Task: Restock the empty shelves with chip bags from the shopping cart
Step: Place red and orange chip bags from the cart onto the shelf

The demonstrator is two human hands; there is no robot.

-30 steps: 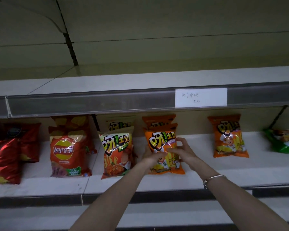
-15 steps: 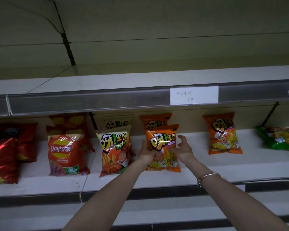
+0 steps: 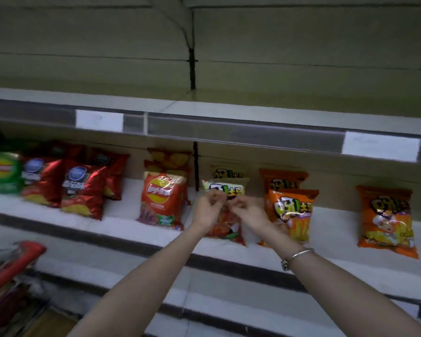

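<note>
At the lower left corner, nearest the camera, is the red plastic handle of a wire shopping cart point(image 3: 15, 263), blurred. Two bare forearms reach up and forward from the bottom edge; a thin silver metal bangle point(image 3: 299, 254) circles the right wrist. The left hand point(image 3: 208, 211) and right hand point(image 3: 250, 214) sit close together, fingers curled, against the front of a pale-yellow-topped foil chip bag with a red-orange lower half point(image 3: 229, 188). Blur hides whether either hand actually pinches it.

That bag stands upright on the white metal shelf point(image 3: 122, 215), near its front edge, with a matching bag directly behind it. Just to its right stands an orange foil chip bag point(image 3: 291, 212), and another orange bag point(image 3: 387, 220) stands well apart, farther right. To its left is a red Lay's bag point(image 3: 162, 200), then glossy dark-red bags point(image 3: 83, 188) and a green bag point(image 3: 4, 172).

Above runs the grey upper shelf rail carrying white paper labels point(image 3: 99, 120), with beige back panels point(image 3: 301, 45) behind.
</note>
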